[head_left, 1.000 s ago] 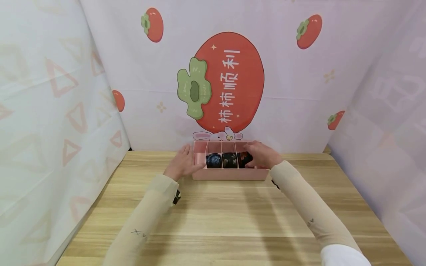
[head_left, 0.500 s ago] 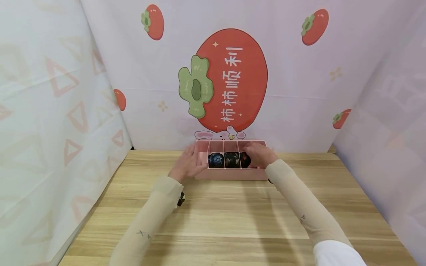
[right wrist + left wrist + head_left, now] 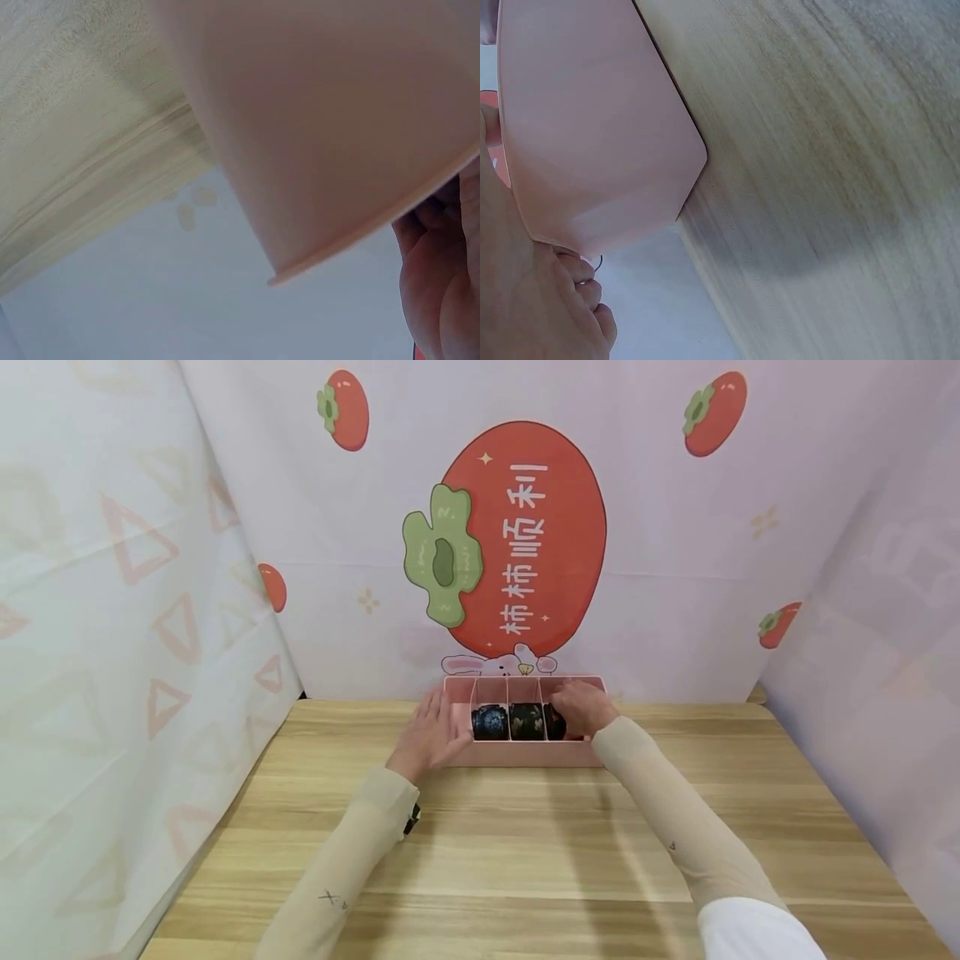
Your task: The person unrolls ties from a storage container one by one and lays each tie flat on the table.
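A pink divided box [image 3: 525,754] stands at the far side of the table in the head view. Three dark rounded items sit in its compartments: one with a blue pattern [image 3: 491,723], one with a pale motif [image 3: 527,722], and one with red on it [image 3: 554,723]. My left hand [image 3: 429,737] rests at the box's left end, fingers extended, thumb near the front rim. My right hand [image 3: 585,708] reaches into the rightmost compartment and partly covers the red-marked item. Its fingertips are hidden there. The right wrist view shows part of that hand [image 3: 431,289] beyond the pink rim.
The wooden table [image 3: 495,860] stretches between the forearms and in front of the box. A white cloth with a big persimmon print [image 3: 558,552] hangs directly behind it. More printed cloth [image 3: 135,652] encloses the left side and the right side.
The right hand has moved left and deeper over the red-marked item, covering more of it. The left hand stays at the box's left end. The head view has shifted slightly.
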`<action>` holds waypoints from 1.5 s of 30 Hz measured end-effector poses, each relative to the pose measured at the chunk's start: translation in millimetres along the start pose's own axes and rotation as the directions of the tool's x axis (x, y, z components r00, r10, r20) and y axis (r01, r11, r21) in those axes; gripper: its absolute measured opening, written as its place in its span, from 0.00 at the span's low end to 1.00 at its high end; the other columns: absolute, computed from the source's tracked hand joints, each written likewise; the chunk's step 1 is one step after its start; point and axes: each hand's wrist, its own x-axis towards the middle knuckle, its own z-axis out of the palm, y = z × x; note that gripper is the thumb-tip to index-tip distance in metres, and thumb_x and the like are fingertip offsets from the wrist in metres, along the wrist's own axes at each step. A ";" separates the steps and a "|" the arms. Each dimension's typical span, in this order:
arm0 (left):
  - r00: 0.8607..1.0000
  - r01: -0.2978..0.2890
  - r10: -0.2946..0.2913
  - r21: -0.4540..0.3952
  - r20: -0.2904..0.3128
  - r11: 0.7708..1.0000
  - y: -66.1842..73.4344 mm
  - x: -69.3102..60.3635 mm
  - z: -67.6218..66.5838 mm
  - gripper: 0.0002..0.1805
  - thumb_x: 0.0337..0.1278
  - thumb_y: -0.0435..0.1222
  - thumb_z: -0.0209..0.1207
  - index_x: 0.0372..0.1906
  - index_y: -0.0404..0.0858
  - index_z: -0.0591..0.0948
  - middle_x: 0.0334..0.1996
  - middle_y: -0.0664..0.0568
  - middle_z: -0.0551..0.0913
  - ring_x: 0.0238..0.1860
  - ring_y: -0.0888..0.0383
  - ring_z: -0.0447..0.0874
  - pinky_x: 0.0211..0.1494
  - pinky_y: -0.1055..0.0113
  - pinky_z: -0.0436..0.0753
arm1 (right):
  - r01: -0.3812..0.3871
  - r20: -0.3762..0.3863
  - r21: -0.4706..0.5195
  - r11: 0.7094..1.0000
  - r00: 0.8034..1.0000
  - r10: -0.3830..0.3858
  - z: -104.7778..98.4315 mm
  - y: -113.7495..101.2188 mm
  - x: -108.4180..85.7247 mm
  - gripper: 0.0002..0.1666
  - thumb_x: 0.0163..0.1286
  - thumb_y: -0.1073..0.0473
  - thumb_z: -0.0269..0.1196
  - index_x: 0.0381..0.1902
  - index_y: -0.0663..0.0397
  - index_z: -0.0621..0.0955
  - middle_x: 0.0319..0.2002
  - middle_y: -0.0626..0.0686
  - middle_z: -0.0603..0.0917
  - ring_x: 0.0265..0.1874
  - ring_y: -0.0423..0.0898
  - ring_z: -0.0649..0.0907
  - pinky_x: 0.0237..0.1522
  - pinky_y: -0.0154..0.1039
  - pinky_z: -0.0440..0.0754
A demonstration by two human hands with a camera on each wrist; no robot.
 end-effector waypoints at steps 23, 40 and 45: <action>1.000 0.001 0.000 0.046 -0.016 0.999 4.5 0.2 -3.1 0.50 0.73 0.58 0.42 0.83 0.24 0.49 0.85 0.32 0.48 0.87 0.37 0.45 0.88 0.48 0.53 | -0.022 0.029 0.168 0.986 0.999 0.017 -0.4 5.0 0.8 0.25 0.48 0.50 0.86 0.42 0.53 0.91 0.34 0.51 0.92 0.30 0.42 0.87 0.46 0.43 0.92; 1.000 0.021 -0.021 0.070 0.001 0.997 3.5 1.9 0.9 0.53 0.72 0.62 0.40 0.83 0.26 0.46 0.85 0.33 0.47 0.87 0.39 0.42 0.89 0.50 0.49 | -0.118 0.133 0.225 0.967 0.987 0.090 -12.3 7.9 -4.6 0.26 0.53 0.50 0.84 0.46 0.53 0.88 0.35 0.48 0.88 0.36 0.43 0.86 0.48 0.44 0.91; 1.000 0.014 -0.014 0.080 0.001 0.997 2.2 1.9 1.0 0.54 0.72 0.63 0.39 0.83 0.26 0.47 0.85 0.34 0.46 0.87 0.39 0.41 0.89 0.50 0.49 | -0.102 0.107 0.227 0.969 0.991 0.079 -19.8 8.4 -5.6 0.33 0.51 0.51 0.85 0.54 0.53 0.87 0.41 0.51 0.90 0.38 0.45 0.87 0.51 0.46 0.91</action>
